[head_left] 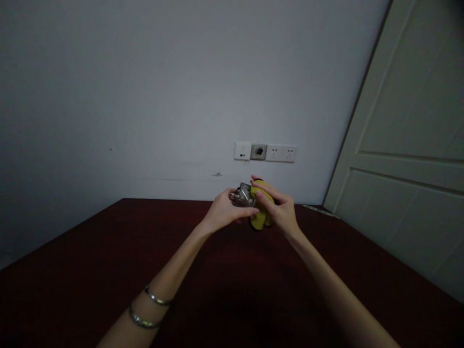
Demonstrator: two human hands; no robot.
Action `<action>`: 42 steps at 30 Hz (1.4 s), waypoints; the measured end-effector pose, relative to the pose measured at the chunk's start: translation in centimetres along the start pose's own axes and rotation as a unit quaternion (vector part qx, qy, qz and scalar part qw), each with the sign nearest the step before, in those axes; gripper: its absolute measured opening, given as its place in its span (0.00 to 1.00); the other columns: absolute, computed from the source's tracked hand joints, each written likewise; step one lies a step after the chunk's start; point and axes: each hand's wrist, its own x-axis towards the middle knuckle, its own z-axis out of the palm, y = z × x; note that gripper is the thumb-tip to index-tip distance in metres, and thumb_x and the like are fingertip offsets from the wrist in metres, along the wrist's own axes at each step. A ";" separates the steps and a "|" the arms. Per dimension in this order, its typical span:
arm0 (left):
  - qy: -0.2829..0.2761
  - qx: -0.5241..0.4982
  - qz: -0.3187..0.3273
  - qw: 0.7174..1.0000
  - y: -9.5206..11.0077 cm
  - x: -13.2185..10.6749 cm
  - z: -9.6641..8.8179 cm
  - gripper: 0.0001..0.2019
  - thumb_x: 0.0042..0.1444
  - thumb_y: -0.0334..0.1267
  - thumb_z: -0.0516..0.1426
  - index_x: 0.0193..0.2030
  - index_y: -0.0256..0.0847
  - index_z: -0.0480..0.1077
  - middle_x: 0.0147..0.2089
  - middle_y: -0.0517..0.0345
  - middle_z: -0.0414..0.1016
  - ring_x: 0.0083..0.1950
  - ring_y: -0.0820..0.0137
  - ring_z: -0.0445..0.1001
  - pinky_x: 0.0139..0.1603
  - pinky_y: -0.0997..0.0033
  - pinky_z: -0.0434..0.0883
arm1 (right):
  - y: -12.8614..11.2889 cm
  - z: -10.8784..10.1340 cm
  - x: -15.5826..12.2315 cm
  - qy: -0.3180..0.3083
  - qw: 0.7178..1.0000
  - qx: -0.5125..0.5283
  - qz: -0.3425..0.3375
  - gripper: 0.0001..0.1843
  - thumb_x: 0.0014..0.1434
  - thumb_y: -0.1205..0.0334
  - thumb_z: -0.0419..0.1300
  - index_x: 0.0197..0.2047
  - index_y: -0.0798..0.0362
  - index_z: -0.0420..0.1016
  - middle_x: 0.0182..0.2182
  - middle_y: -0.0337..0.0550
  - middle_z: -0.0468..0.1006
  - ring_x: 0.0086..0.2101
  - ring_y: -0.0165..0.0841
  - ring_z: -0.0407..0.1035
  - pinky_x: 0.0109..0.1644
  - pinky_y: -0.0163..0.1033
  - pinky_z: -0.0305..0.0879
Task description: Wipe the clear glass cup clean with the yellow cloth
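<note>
Both my arms reach out over a dark red table (108, 270). Between the hands is a small clear jar (242, 195) lying on its side with a yellow lid (260, 218). My left hand (226, 211) is curled around the clear body. My right hand (279, 208) wraps its fingers over the yellow lid. The jar is held just above the far part of the table. What is inside the jar is too dim to tell. Two silver bangles (148, 309) sit on my left forearm.
A white wall stands behind the table with a row of wall sockets (266, 152). A pale panelled door (409, 154) is at the right. A thin light strip (321, 210) lies near the table's far right edge.
</note>
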 end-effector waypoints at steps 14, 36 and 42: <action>-0.069 -0.112 -0.013 0.991 0.3 -0.2 0.0 0.30 0.37 0.38 0.68 0.47 0.35 0.64 0.38 0.54 0.70 0.32 0.74 0.70 0.23 0.77 0.72 | -2.0 -1.6 0.6 -0.096 0.987 -0.086 -0.098 0.12 0.56 0.62 0.62 0.44 0.43 0.78 0.54 0.42 0.73 0.52 0.39 0.70 0.57 0.52 0.65; -0.076 -0.169 0.016 0.983 0.1 0.0 -0.1 0.31 0.35 0.43 0.69 0.46 0.33 0.65 0.40 0.52 0.70 0.35 0.70 0.71 0.24 0.74 0.74 | -2.8 -1.1 0.3 -0.137 0.982 -0.053 -0.115 0.13 0.55 0.66 0.62 0.43 0.41 0.79 0.53 0.39 0.74 0.55 0.39 0.66 0.60 0.52 0.62; -0.069 -0.162 0.012 0.984 0.0 -0.1 -0.2 0.34 0.33 0.44 0.69 0.47 0.33 0.64 0.40 0.53 0.70 0.34 0.69 0.72 0.24 0.71 0.74 | -2.4 -0.1 0.1 -0.013 0.995 -0.060 -0.075 0.12 0.55 0.64 0.62 0.43 0.43 0.79 0.53 0.40 0.74 0.52 0.38 0.70 0.58 0.48 0.64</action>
